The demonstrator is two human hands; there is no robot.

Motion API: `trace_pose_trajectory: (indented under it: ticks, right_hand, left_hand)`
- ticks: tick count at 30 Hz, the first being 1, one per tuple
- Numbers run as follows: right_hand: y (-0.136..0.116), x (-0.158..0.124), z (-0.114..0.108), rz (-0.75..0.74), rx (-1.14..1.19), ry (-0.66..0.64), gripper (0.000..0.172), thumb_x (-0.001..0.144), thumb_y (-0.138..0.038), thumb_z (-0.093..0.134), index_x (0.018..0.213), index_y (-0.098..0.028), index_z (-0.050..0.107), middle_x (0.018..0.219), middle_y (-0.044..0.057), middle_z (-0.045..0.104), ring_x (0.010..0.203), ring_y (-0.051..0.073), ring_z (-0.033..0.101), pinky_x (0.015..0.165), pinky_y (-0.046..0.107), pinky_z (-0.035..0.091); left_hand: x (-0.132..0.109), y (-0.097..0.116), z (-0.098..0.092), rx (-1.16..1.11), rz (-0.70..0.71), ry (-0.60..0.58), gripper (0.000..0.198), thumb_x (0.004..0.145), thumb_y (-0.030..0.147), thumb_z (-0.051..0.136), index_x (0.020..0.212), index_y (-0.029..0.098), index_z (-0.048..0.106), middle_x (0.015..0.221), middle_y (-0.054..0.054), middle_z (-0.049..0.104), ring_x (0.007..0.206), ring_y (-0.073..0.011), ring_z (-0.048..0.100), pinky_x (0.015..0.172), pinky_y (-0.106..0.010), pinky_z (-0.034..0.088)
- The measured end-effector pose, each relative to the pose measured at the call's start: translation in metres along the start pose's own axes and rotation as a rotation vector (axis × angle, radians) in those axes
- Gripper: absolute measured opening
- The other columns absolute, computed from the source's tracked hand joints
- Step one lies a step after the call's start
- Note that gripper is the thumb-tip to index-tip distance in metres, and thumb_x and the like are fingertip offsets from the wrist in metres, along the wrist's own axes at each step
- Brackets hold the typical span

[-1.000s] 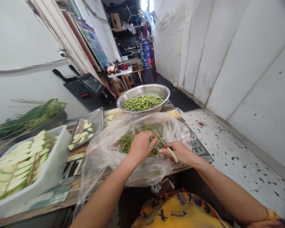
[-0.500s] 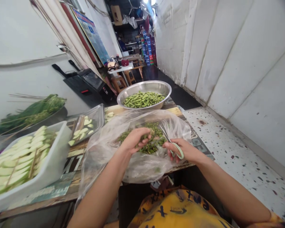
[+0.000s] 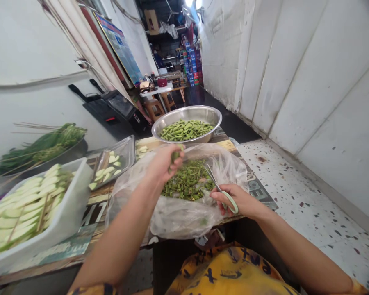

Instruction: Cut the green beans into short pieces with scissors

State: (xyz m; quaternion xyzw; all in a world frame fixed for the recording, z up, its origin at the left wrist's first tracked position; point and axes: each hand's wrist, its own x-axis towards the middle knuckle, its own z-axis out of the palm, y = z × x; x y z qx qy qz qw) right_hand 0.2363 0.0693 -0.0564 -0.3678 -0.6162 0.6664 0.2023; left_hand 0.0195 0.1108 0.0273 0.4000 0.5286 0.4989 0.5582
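Observation:
Over the far left side of the clear plastic bag (image 3: pixel 178 219), my left hand (image 3: pixel 164 166) is closed around green soybean pods (image 3: pixel 176 155), partly hidden by the fingers. My right hand (image 3: pixel 233 198) grips scissors (image 3: pixel 229 200) with pale green handles. Their blades point up and away, slightly parted, above the bag. Small green trimmings (image 3: pixel 189 180) are heaped on the plastic between my hands. Just beyond my left hand stands a wide metal basin (image 3: pixel 217 123) holding many green pods (image 3: pixel 186 130).
At the left, a white tub (image 3: pixel 76 196) holds skewered pale green slices (image 3: pixel 27 209). Behind it are a metal tray (image 3: pixel 130 151) with cut pieces and a bowl of leafy greens (image 3: pixel 52 143). A white wall (image 3: pixel 310 73) runs along the right, beyond the speckled floor (image 3: pixel 295 196).
My left hand has moved forward and left, from above the trimmings toward the basin, with the pods in it. My right hand and the scissors have barely shifted.

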Motion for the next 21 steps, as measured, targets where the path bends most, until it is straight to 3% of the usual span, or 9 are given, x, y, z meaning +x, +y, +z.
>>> trace_pose_trajectory:
  ticks: [3,5,7,9,11,13,16,18,21]
  right_hand:
    - [0.003,-0.008,-0.003,-0.014,0.004,0.010,0.043,0.081,-0.057,0.054,0.090,-0.014,0.056,0.055,-0.003,0.055,0.042,0.007,0.044,0.039,0.018,0.033]
    - [0.004,-0.014,-0.006,-0.026,0.007,0.029,0.044,0.081,-0.057,0.055,0.092,-0.014,0.057,0.057,-0.002,0.054,0.045,0.008,0.046,0.039,0.018,0.035]
    - [0.004,-0.019,-0.009,-0.032,0.018,0.070,0.045,0.080,-0.057,0.056,0.094,-0.014,0.057,0.059,-0.002,0.054,0.047,0.009,0.048,0.040,0.018,0.037]
    - [0.003,-0.023,-0.013,-0.031,0.040,0.125,0.046,0.080,-0.057,0.056,0.096,-0.014,0.056,0.061,-0.002,0.054,0.047,0.009,0.047,0.040,0.019,0.038]
    - [0.004,-0.023,-0.017,-0.027,0.050,0.195,0.046,0.080,-0.057,0.055,0.100,-0.015,0.052,0.060,-0.003,0.053,0.046,0.010,0.047,0.040,0.019,0.038]
    - [0.005,-0.019,-0.018,-0.048,-0.003,0.270,0.044,0.078,-0.053,0.059,0.102,-0.017,0.048,0.056,-0.005,0.051,0.046,0.011,0.047,0.041,0.021,0.037]
    - [0.005,-0.006,-0.011,-0.124,-0.309,0.418,0.038,0.073,-0.039,0.066,0.098,-0.018,0.047,0.058,-0.003,0.054,0.051,0.014,0.052,0.049,0.024,0.038]
    - [0.002,0.004,0.001,-0.142,-0.568,0.493,0.029,0.077,-0.029,0.060,0.100,-0.016,0.049,0.068,0.003,0.061,0.060,0.019,0.058,0.055,0.027,0.040]
    - [-0.007,0.012,0.018,-0.209,-0.698,0.433,0.038,0.079,-0.017,0.052,0.116,-0.015,0.049,0.089,0.010,0.067,0.077,0.023,0.063,0.065,0.031,0.044]
  left_hand:
    - [0.039,0.042,0.001,0.251,0.448,0.393,0.016,0.078,0.027,0.048,0.086,0.015,0.055,0.072,-0.001,0.057,0.050,-0.0061,0.048,0.043,-0.017,0.036]
    - [0.072,0.062,-0.001,0.500,0.611,0.593,0.025,0.082,0.030,0.047,0.100,0.014,0.055,0.096,-0.009,0.063,0.082,-0.0153,0.061,0.071,-0.026,0.049]
    - [0.096,0.070,-0.002,0.763,0.585,0.605,0.042,0.077,0.033,0.058,0.113,0.011,0.052,0.121,-0.017,0.056,0.115,-0.0270,0.051,0.096,-0.039,0.040]
    - [0.099,0.065,0.002,0.938,0.534,0.537,0.059,0.070,0.034,0.067,0.121,0.010,0.049,0.135,-0.021,0.045,0.129,-0.0336,0.036,0.106,-0.046,0.029]
    - [0.077,0.047,0.014,1.000,0.539,0.420,0.056,0.070,0.037,0.068,0.117,0.011,0.053,0.132,-0.019,0.049,0.129,-0.0351,0.036,0.105,-0.048,0.029]
    - [0.037,0.018,0.032,0.961,0.503,0.199,0.039,0.077,0.042,0.060,0.104,0.014,0.062,0.113,-0.014,0.062,0.116,-0.0335,0.050,0.097,-0.046,0.039]
    - [-0.025,-0.036,0.056,0.732,0.365,-0.133,0.036,0.077,0.046,0.059,0.099,0.018,0.067,0.102,-0.009,0.068,0.096,-0.0268,0.062,0.084,-0.038,0.049]
    - [-0.051,-0.068,0.064,0.528,0.319,-0.112,0.039,0.078,0.042,0.060,0.108,0.018,0.063,0.103,-0.009,0.067,0.090,-0.0225,0.063,0.078,-0.032,0.050]
    - [-0.064,-0.096,0.059,0.365,0.308,0.124,0.033,0.088,0.041,0.046,0.104,0.017,0.062,0.096,-0.008,0.067,0.087,-0.0177,0.062,0.080,-0.029,0.048]
